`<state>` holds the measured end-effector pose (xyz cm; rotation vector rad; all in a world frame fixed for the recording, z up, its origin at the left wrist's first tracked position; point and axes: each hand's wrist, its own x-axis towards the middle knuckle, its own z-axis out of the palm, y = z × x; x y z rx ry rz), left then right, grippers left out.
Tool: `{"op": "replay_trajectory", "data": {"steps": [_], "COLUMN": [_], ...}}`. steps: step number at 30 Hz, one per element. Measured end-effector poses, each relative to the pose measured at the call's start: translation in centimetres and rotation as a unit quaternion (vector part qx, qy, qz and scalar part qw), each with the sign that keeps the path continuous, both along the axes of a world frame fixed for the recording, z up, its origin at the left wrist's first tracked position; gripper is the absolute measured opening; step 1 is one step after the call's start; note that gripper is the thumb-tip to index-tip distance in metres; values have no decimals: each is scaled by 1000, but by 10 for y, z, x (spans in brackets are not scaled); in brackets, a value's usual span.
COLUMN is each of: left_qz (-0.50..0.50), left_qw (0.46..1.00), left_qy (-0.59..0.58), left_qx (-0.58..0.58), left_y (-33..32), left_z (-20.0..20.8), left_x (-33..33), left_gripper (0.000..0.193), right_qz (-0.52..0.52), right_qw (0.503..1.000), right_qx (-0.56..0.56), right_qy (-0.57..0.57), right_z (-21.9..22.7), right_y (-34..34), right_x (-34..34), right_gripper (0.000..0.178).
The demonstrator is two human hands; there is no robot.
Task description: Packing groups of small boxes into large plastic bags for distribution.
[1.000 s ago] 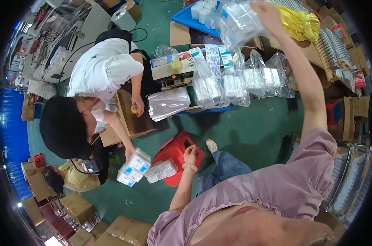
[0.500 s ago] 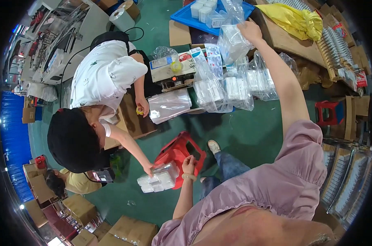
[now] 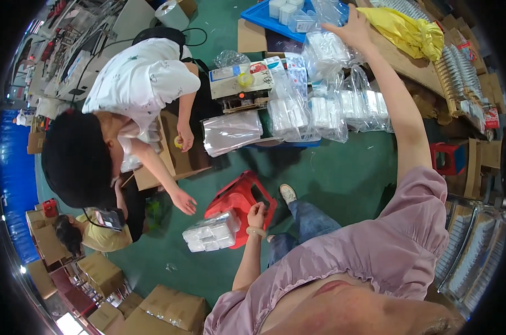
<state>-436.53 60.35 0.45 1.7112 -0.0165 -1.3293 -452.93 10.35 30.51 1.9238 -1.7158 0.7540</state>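
My right hand (image 3: 350,29) reaches out at the top with fingers spread, just above a clear plastic bag (image 3: 326,53) of white boxes, gripping nothing. More clear bags of white boxes (image 3: 326,114) stand in a row below it on the bench. My left hand (image 3: 257,215) is closed with curled fingers over the red stool (image 3: 230,202); nothing shows in it. A plastic-wrapped block of white boxes (image 3: 211,231) rests on the stool's left side. The co-worker's hand (image 3: 183,201) is above that block, apart from it, and their other hand holds a yellow tape roll (image 3: 178,142).
A blue tray (image 3: 253,15) holds clear boxes at the far side, beside a yellow bag (image 3: 403,28) on a wooden table. Flat clear bags (image 3: 230,134) lie at the bench edge. Cardboard boxes (image 3: 172,310) stand lower left. Another red stool (image 3: 447,157) is at right.
The co-worker's hand has let go of the wrapped block and drawn back up and left. My right hand has come off the bag, its fingers now spread wider.
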Motion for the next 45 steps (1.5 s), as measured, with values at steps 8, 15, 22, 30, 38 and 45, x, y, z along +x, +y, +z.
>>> {"op": "replay_trajectory", "data": {"steps": [8, 15, 22, 30, 38, 45], "left_qz": [26, 150, 202, 210, 139, 159], "left_qw": [999, 984, 971, 973, 989, 973], "left_qy": [-3, 90, 123, 86, 13, 96], "left_qx": [43, -20, -17, -32, -58, -138], "left_y": [7, 19, 45, 35, -24, -133], "left_z": [14, -8, -41, -46, -87, -98], "left_x": [-20, -68, -78, -51, -29, 72], "left_gripper": [23, 19, 22, 20, 19, 44], "right_qz": [585, 502, 488, 503, 471, 466], "right_qw": [754, 781, 809, 753, 805, 820], "right_qx": [170, 355, 323, 400, 360, 331], "right_qy": [-247, -105, -57, -141, -14, 35], "right_z": [-94, -373, -416, -369, -402, -397], "right_y": [180, 190, 155, 172, 161, 157], "right_x": [109, 208, 226, 243, 229, 239], "right_gripper": [16, 31, 18, 21, 15, 6]}}
